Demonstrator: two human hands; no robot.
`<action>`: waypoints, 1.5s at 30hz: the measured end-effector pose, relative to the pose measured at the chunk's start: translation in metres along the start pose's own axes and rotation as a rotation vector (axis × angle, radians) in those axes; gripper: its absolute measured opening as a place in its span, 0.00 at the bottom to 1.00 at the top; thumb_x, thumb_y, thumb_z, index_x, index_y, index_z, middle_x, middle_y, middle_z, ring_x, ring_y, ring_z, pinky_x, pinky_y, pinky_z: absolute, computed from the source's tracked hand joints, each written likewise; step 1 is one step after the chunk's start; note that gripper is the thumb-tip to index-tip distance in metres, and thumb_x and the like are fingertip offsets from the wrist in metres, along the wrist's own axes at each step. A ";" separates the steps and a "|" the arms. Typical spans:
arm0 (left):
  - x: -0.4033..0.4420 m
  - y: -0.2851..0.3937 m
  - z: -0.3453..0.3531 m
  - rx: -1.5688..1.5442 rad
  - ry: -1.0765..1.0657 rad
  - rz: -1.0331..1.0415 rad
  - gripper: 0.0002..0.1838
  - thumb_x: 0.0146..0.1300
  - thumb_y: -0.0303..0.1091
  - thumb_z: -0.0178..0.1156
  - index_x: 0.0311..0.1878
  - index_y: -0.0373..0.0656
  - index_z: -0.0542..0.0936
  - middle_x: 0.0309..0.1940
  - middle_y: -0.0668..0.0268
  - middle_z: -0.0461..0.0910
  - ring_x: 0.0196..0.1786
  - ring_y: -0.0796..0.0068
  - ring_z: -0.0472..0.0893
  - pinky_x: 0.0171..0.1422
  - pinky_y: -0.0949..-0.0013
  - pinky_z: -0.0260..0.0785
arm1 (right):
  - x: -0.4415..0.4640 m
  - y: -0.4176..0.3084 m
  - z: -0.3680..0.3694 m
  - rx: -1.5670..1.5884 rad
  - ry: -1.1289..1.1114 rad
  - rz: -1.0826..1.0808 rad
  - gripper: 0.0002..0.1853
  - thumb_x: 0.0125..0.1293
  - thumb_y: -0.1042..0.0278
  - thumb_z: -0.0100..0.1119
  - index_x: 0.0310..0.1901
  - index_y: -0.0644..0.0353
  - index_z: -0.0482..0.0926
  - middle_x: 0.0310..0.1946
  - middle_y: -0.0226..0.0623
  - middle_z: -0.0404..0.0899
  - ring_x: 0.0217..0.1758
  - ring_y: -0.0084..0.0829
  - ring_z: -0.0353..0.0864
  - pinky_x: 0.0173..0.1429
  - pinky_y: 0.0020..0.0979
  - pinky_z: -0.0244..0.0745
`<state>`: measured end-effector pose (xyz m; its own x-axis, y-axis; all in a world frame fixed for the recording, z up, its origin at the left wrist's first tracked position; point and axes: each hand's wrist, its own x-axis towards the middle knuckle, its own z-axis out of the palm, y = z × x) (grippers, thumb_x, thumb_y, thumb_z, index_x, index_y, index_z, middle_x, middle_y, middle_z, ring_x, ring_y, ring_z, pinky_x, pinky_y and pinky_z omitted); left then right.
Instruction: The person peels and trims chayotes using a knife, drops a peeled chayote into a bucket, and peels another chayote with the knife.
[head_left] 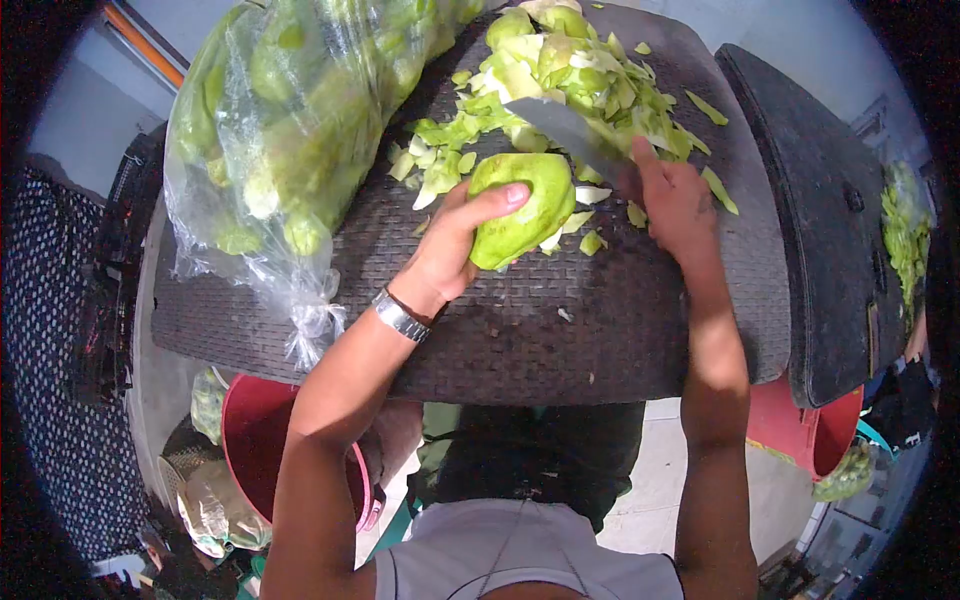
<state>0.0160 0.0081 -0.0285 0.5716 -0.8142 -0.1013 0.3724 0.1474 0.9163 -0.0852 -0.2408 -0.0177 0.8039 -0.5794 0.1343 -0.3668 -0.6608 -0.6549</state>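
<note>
My left hand (455, 235) is wrapped round a large, lumpy green fruit (525, 215), with the thumb across its side. The fruit's top looks cut flat; its exact kind I cannot make out. My right hand (675, 195) grips a knife (570, 130) with a wide blade, which points up and left above the fruit, apart from it. The knife's handle is mostly hidden in my fingers. Just behind the blade lies a heap of pale green peels and cut pieces (600, 85) on the dark woven-pattern tabletop (530, 335).
A clear plastic bag (290, 130) of green fruits, knotted at its near end, lies at left on the table. Loose scraps (592, 242) dot the surface. Red tubs (255, 430) stand below the table edge on both sides. A dark chair (820, 220) stands at right.
</note>
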 end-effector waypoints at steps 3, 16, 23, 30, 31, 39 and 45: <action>0.001 -0.005 0.007 -0.089 0.070 0.091 0.35 0.62 0.45 0.73 0.67 0.38 0.73 0.52 0.60 0.84 0.46 0.67 0.87 0.43 0.67 0.83 | 0.007 0.000 -0.003 0.060 -0.057 0.132 0.37 0.73 0.31 0.52 0.41 0.66 0.86 0.25 0.46 0.82 0.31 0.38 0.83 0.40 0.44 0.77; -0.003 -0.010 -0.002 0.029 -0.042 0.317 0.46 0.45 0.27 0.83 0.68 0.41 0.69 0.59 0.66 0.78 0.58 0.72 0.80 0.64 0.64 0.75 | -0.044 -0.056 -0.013 0.125 -0.225 -0.519 0.36 0.51 0.30 0.77 0.33 0.61 0.76 0.19 0.38 0.76 0.25 0.41 0.82 0.33 0.42 0.75; -0.001 -0.004 0.005 0.402 0.066 0.387 0.46 0.41 0.31 0.85 0.65 0.43 0.70 0.57 0.67 0.79 0.60 0.73 0.78 0.66 0.63 0.73 | -0.043 -0.050 -0.012 0.107 -0.252 -0.540 0.43 0.46 0.18 0.70 0.32 0.61 0.76 0.19 0.40 0.77 0.25 0.46 0.84 0.33 0.43 0.77; -0.001 -0.002 0.009 -0.019 0.065 0.198 0.48 0.38 0.32 0.86 0.64 0.43 0.69 0.57 0.67 0.80 0.56 0.72 0.81 0.64 0.63 0.75 | -0.046 -0.047 -0.011 0.109 -0.217 -0.609 0.43 0.50 0.17 0.66 0.32 0.60 0.76 0.19 0.41 0.78 0.26 0.47 0.85 0.33 0.43 0.77; -0.003 0.001 0.012 -0.154 0.087 0.117 0.48 0.37 0.32 0.86 0.64 0.43 0.70 0.56 0.67 0.80 0.56 0.72 0.81 0.64 0.63 0.75 | -0.045 -0.048 -0.011 0.112 -0.209 -0.574 0.41 0.54 0.19 0.65 0.32 0.61 0.78 0.20 0.42 0.79 0.27 0.48 0.85 0.34 0.43 0.77; -0.011 0.011 0.017 0.336 -0.095 0.378 0.44 0.37 0.32 0.87 0.58 0.44 0.70 0.49 0.68 0.78 0.57 0.77 0.76 0.67 0.68 0.68 | -0.008 -0.023 -0.011 0.053 -0.107 -0.259 0.35 0.72 0.30 0.54 0.39 0.64 0.86 0.26 0.49 0.83 0.33 0.51 0.86 0.40 0.46 0.76; 0.003 -0.001 0.005 -0.272 -0.016 0.163 0.34 0.58 0.36 0.74 0.65 0.38 0.72 0.57 0.56 0.81 0.54 0.63 0.84 0.61 0.60 0.77 | -0.021 -0.034 -0.007 0.071 -0.100 -0.250 0.36 0.68 0.29 0.58 0.36 0.64 0.84 0.24 0.48 0.82 0.30 0.50 0.85 0.38 0.46 0.76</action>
<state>0.0139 0.0030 -0.0275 0.6293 -0.7758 0.0469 0.4596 0.4201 0.7825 -0.0932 -0.2099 0.0069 0.9088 -0.3502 0.2269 -0.1200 -0.7401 -0.6617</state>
